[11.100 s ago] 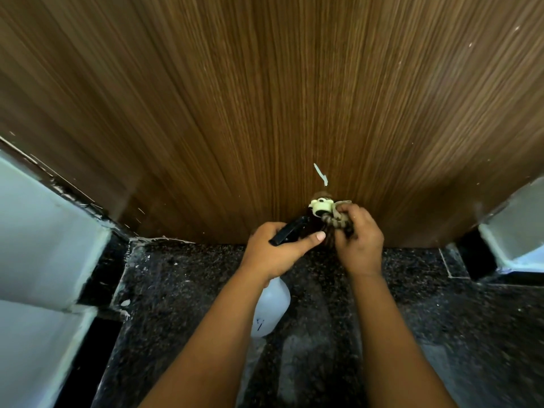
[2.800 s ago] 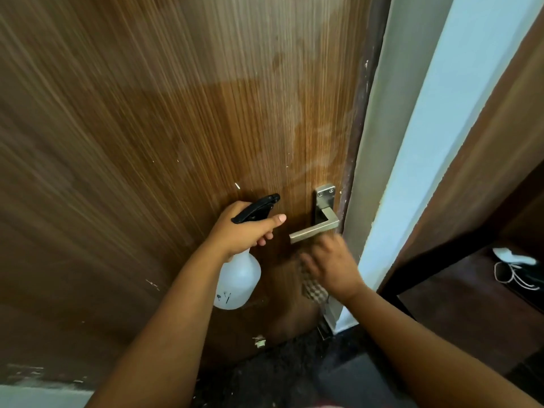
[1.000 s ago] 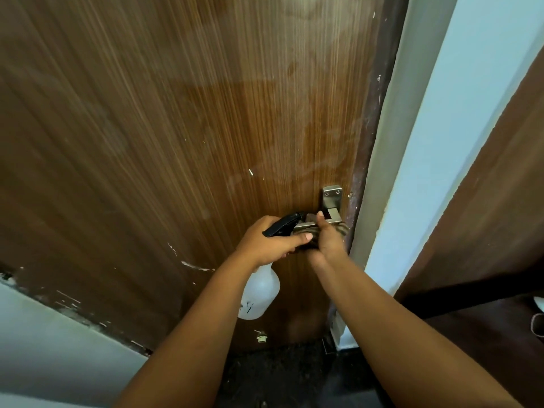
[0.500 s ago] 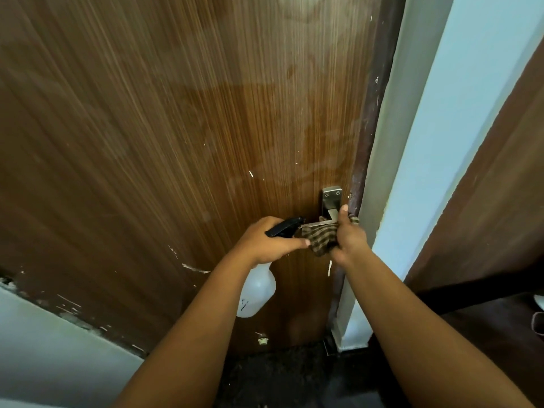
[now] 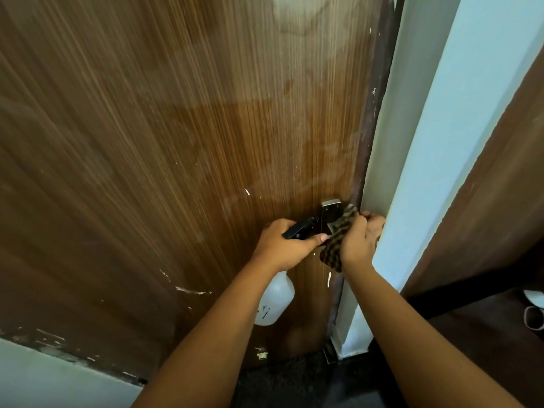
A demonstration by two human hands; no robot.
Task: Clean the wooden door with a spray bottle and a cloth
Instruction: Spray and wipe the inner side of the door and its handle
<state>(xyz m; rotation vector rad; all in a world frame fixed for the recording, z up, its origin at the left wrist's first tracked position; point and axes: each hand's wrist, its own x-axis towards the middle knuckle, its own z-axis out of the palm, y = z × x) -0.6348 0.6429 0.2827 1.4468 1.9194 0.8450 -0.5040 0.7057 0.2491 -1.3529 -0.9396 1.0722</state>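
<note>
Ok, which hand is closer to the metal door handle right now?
Right. The right hand presses the cloth over the door handle; the left hand, gripping the spray bottle, sits just left of it.

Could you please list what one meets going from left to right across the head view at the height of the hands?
Wooden door → left hand gripping the spray bottle → checked cloth → right hand → pale door frame → dark brown panel.
</note>
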